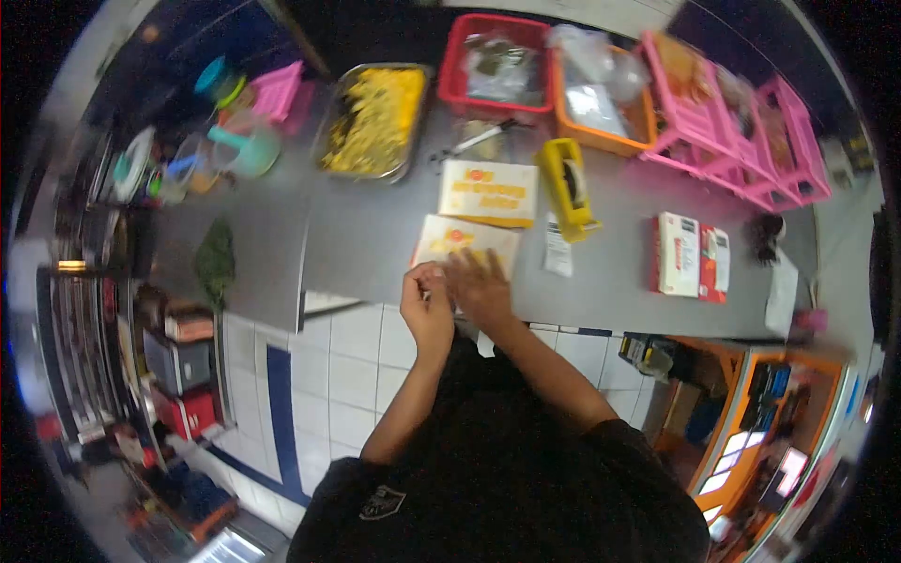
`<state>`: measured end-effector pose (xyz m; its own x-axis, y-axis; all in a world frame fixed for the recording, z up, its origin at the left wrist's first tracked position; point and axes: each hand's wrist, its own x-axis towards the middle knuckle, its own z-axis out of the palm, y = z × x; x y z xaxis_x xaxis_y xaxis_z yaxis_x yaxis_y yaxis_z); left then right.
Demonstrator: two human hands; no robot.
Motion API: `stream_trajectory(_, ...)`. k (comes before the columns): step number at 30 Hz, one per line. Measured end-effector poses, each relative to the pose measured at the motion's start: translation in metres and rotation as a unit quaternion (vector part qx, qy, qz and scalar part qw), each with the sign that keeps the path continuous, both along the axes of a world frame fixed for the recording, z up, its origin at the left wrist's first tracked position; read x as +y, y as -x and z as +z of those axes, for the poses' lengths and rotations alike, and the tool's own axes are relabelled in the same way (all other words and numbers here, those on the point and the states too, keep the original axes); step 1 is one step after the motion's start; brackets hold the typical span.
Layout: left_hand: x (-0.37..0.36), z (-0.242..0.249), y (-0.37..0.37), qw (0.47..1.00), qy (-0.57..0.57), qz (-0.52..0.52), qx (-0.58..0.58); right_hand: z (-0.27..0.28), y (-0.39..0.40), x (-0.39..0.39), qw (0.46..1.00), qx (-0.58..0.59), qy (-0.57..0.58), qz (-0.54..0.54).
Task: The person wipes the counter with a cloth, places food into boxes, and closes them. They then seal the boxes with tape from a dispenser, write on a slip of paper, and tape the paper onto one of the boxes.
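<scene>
A flat white and yellow printed box lies near the front edge of the metal table. My right hand rests on it, palm down, fingers spread. Close beside it, at the box's front left corner, my left hand is closed with its fingers curled together. Whatever those fingers hold, if anything, is hidden. Just behind lies a second printed box, white with yellow and orange lettering. A yellow tape dispenser sits to its right, and a small printed paper slip is below the dispenser.
A metal tray of yellow shredded food stands at back left. Behind are a red basket, an orange basket and pink baskets. Red and white boxes sit at right. A green leaf lies at left.
</scene>
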<state>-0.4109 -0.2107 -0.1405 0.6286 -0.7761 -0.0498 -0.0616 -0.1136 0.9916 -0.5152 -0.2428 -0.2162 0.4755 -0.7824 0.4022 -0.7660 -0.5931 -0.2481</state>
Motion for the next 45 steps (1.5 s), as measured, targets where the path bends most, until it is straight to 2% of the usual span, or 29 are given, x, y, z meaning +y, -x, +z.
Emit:
stream_trajectory(1,-0.010,0.019,0.024,0.996,0.027,-0.084,0.021,-0.028,-0.006,0.002,0.936,-0.269,-0.227,0.009)
stream_trajectory(2,-0.019,0.040,0.050,0.984,0.053,-0.165,0.044,-0.034,-0.005,0.001,0.859,-0.396,-0.324,0.017)
stream_trajectory(3,-0.029,0.065,0.077,0.954,-0.074,-0.228,0.182,-0.038,-0.005,0.000,0.755,-0.521,-0.397,0.011)
stream_trajectory(4,-0.043,0.069,0.102,0.926,-0.112,-0.249,0.262,-0.031,-0.003,-0.001,0.924,-0.311,-0.220,0.027)
stream_trajectory(5,-0.058,0.070,0.125,0.892,-0.149,-0.261,0.337,-0.025,0.001,-0.001,0.973,-0.186,-0.132,0.037)
stream_trajectory(6,-0.073,0.062,0.148,0.893,-0.150,-0.265,0.332,-0.020,0.004,-0.001,0.997,-0.068,-0.025,0.038)
stream_trajectory(8,-0.106,0.031,0.181,0.874,-0.220,-0.213,0.378,-0.006,0.009,-0.001,0.998,-0.015,-0.031,0.057)
stream_trajectory(10,-0.134,-0.005,0.195,0.863,-0.261,-0.195,0.386,0.000,0.010,-0.001,0.996,-0.028,-0.053,0.060)
stream_trajectory(12,-0.150,-0.018,0.203,0.850,-0.303,-0.174,0.395,0.001,0.011,-0.001,0.997,-0.021,-0.047,0.061)
stream_trajectory(14,-0.154,-0.024,0.200,0.836,-0.300,-0.148,0.436,0.001,0.013,-0.001,0.996,-0.029,-0.048,0.062)
stream_trajectory(16,-0.147,-0.017,0.194,0.843,-0.266,-0.160,0.439,-0.001,0.011,0.000,0.996,-0.036,-0.046,0.065)
stream_trajectory(18,-0.129,-0.009,0.190,0.868,-0.176,-0.202,0.419,-0.004,0.010,0.000,0.997,-0.042,-0.036,0.057)
stream_trajectory(19,-0.118,-0.011,0.193,0.870,-0.178,-0.198,0.415,-0.003,0.010,-0.001,0.997,-0.046,-0.033,0.055)
stream_trajectory(21,-0.096,-0.016,0.207,0.917,-0.102,-0.178,0.342,-0.001,0.009,-0.002,0.996,-0.070,-0.031,0.047)
stream_trajectory(22,-0.093,-0.029,0.207,0.919,-0.104,-0.171,0.340,-0.002,0.008,-0.002,0.995,-0.074,-0.035,0.052)
stream_trajectory(23,-0.092,-0.043,0.203,0.959,-0.128,-0.216,0.133,-0.003,0.007,-0.003,0.995,-0.089,-0.025,0.044)
stream_trajectory(24,-0.091,-0.057,0.201,0.954,-0.149,-0.249,-0.078,-0.004,0.006,-0.002,0.994,-0.104,-0.014,0.040)
stream_trajectory(25,-0.097,-0.064,0.203,0.924,0.032,-0.184,-0.332,-0.004,0.006,-0.003,0.993,-0.104,-0.010,0.047)
stream_trajectory(26,-0.100,-0.070,0.199,0.915,-0.126,-0.256,-0.287,-0.004,0.005,-0.003,0.994,-0.097,-0.013,0.042)
stream_trajectory(28,-0.090,-0.057,0.191,0.904,-0.216,-0.248,-0.274,0.004,0.007,-0.003,0.996,-0.076,-0.017,0.034)
stream_trajectory(30,-0.075,-0.040,0.166,0.916,-0.172,-0.274,-0.238,0.004,0.007,-0.006,0.994,-0.089,-0.034,0.046)
stream_trajectory(32,-0.054,0.007,0.125,0.903,-0.203,-0.328,-0.188,-0.003,0.005,-0.004,0.997,-0.052,-0.030,0.052)
stream_trajectory(34,-0.028,-0.004,0.070,0.927,-0.141,-0.319,-0.138,-0.013,0.001,-0.002,0.996,-0.065,-0.035,0.051)
stream_trajectory(36,-0.010,-0.013,0.018,0.962,-0.080,-0.261,0.014,-0.015,-0.001,-0.003,0.996,-0.071,-0.039,0.042)
stream_trajectory(37,-0.006,0.008,0.001,0.961,-0.078,-0.235,0.121,-0.007,0.001,-0.004,0.995,-0.077,-0.040,0.041)
stream_trajectory(41,-0.003,-0.004,-0.039,0.966,-0.056,-0.162,0.192,-0.001,-0.004,-0.005,0.997,-0.073,0.012,0.020)
stream_trajectory(43,-0.004,-0.020,-0.045,0.975,-0.112,-0.100,0.166,0.005,-0.003,-0.005,0.998,-0.066,0.006,0.019)
stream_trajectory(45,-0.001,-0.041,-0.050,0.970,-0.150,-0.105,0.157,0.007,-0.004,-0.006,0.998,-0.056,0.008,0.021)
